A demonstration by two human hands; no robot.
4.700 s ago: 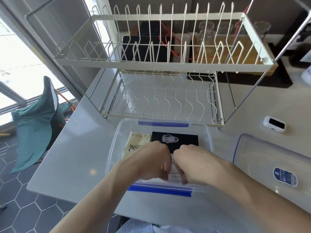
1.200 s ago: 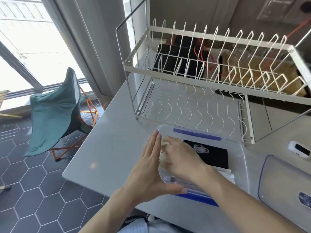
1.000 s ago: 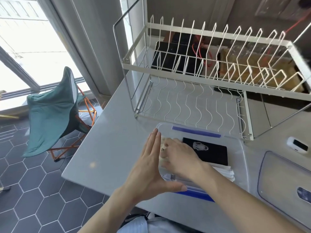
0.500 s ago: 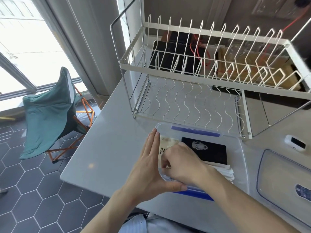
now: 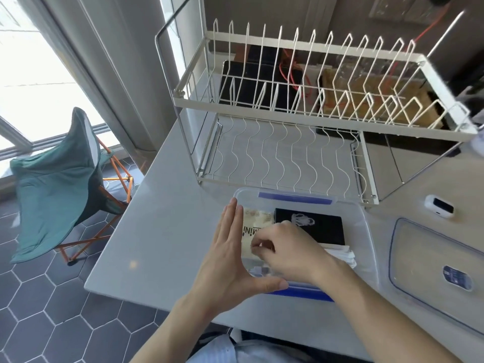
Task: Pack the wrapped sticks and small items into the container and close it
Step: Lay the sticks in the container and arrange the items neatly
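A clear plastic container [image 5: 366, 231] with blue clips stands near the counter's front edge, uncovered. Inside lie a cream packet [image 5: 255, 226] at the left, a black card with a white figure [image 5: 317, 226] at the back, and white wrapped sticks [image 5: 341, 254] at the right. My left hand [image 5: 227, 260] rests flat against the container's left wall, fingers straight, thumb along the front rim. My right hand [image 5: 285, 250] reaches into the container, fingertips curled down over the cream packet's near edge; whether it grips anything is hidden. The container's lid [image 5: 434, 273] lies on the counter to the right.
A white two-tier wire dish rack [image 5: 301, 113] stands right behind the container. A small white device [image 5: 438, 205] sits on the counter at the right. The counter's left edge drops to a tiled floor with a green folding chair [image 5: 60, 184].
My right hand has drawn back a little toward me inside the container, uncovering more of the cream packet. My left hand has stayed against the left wall. The camera view has shifted slightly.
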